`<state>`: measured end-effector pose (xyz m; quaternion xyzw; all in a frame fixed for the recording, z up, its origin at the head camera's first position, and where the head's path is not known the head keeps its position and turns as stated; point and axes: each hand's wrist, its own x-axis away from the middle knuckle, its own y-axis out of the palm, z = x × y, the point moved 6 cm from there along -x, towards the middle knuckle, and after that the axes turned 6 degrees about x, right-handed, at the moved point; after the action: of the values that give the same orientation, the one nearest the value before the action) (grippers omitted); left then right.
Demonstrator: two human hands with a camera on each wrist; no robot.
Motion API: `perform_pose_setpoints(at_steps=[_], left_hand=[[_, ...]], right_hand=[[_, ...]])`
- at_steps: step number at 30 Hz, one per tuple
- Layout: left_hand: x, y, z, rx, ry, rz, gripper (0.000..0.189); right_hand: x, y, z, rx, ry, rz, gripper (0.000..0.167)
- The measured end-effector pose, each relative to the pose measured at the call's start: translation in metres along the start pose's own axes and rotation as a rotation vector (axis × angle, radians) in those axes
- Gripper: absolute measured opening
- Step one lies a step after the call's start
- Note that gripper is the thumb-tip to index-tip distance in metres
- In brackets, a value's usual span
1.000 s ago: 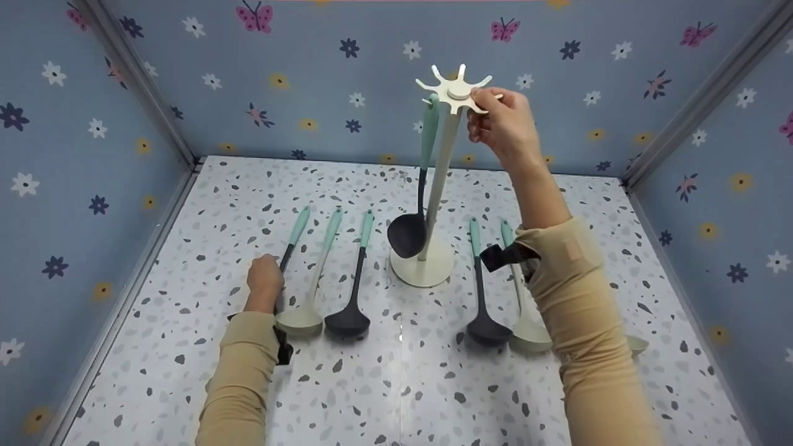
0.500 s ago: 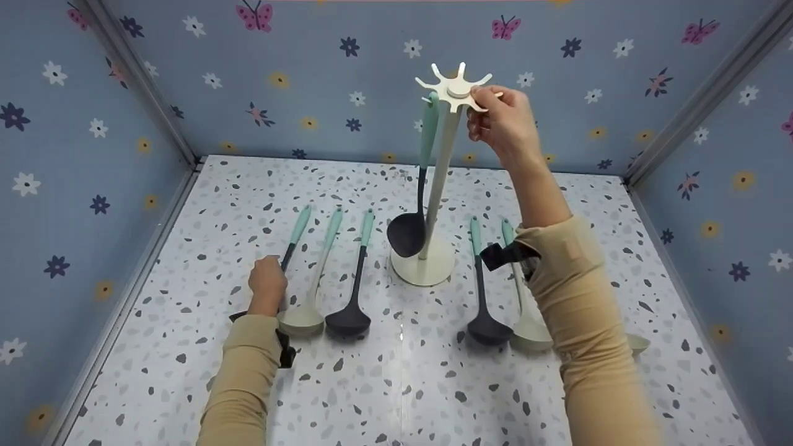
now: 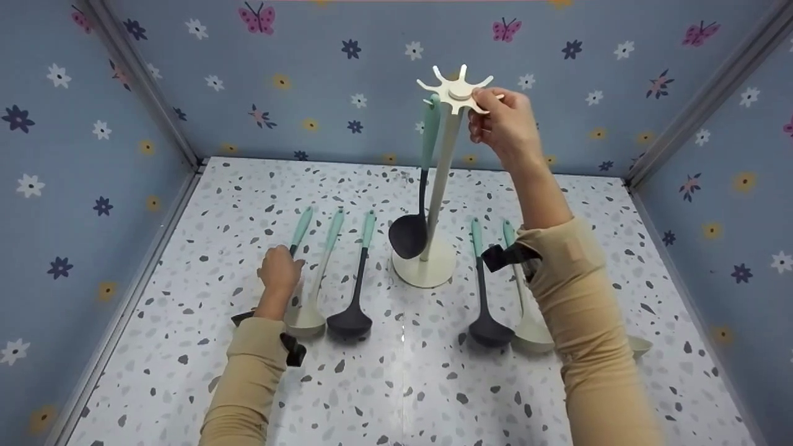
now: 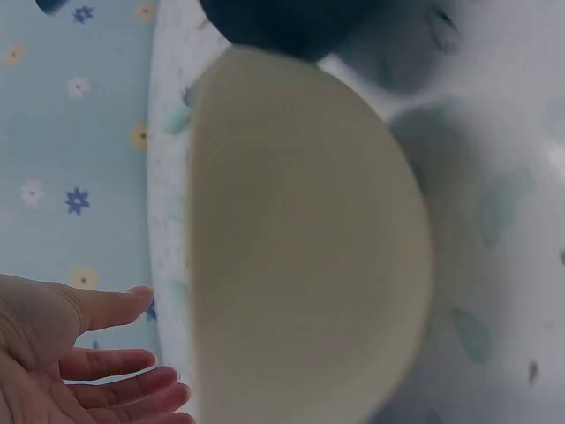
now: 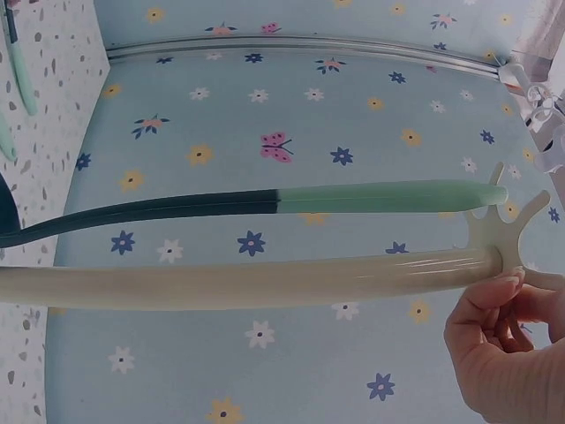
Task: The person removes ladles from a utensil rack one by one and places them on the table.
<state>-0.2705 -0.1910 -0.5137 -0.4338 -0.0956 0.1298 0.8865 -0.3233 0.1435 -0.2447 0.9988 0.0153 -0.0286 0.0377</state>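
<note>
My right hand (image 3: pixel 508 127) pinches one hook arm at the top of a cream utensil stand (image 3: pixel 440 173). From another hook hangs a black ladle (image 3: pixel 407 236) with a mint handle, its bowl beside the pole. My left hand (image 3: pixel 280 272) is over the leftmost ladle (image 3: pixel 302 226), covering much of its dark shaft. In the left wrist view its fingers look extended, with nothing between them and the thumb. A cream ladle (image 3: pixel 306 321) lies just right of that hand; its bowl fills the middle of the left wrist view.
Another black ladle (image 3: pixel 349 322) lies left of the stand's base. On the right lie a black ladle (image 3: pixel 489 331), a cream ladle (image 3: pixel 533 337) and a further cream bowl (image 3: pixel 638 345), partly hidden by the right sleeve. Flowered walls enclose the speckled table (image 3: pixel 403 396).
My left hand has moved slightly right and away from me along the leftmost ladle, and its thumb now sticks out. My right hand stays at the stand's top.
</note>
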Motion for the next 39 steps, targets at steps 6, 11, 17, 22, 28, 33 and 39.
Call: perform_pose_setpoints(at_steps=[6,11,17,22,28,33,39], left_hand=[[0.006,-0.002,0.031,0.113,0.079,0.032,0.035],[0.015,-0.005,0.058,0.199,0.191,0.067,0.038],[0.03,-0.007,0.09,0.312,0.318,0.104,0.036],[0.042,-0.005,0.115,0.417,0.4,0.105,0.034],[0.053,0.001,0.141,0.541,0.522,0.122,0.034],[0.055,0.008,0.157,0.635,0.589,0.135,0.036],[0.053,0.019,0.171,0.724,0.615,0.128,0.039]], right_hand=[[0.0,0.0,0.0,0.011,-0.003,-0.004,0.018],[0.0,-0.001,0.0,0.016,0.003,-0.013,0.017],[0.0,-0.001,-0.001,-0.001,-0.007,-0.034,0.018],[0.0,-0.001,-0.001,-0.002,-0.002,-0.044,0.018],[0.0,0.0,-0.001,0.007,-0.003,-0.049,0.019],[0.0,-0.001,0.0,0.022,0.001,-0.041,0.018],[0.0,-0.001,0.0,0.022,0.009,-0.033,0.018]])
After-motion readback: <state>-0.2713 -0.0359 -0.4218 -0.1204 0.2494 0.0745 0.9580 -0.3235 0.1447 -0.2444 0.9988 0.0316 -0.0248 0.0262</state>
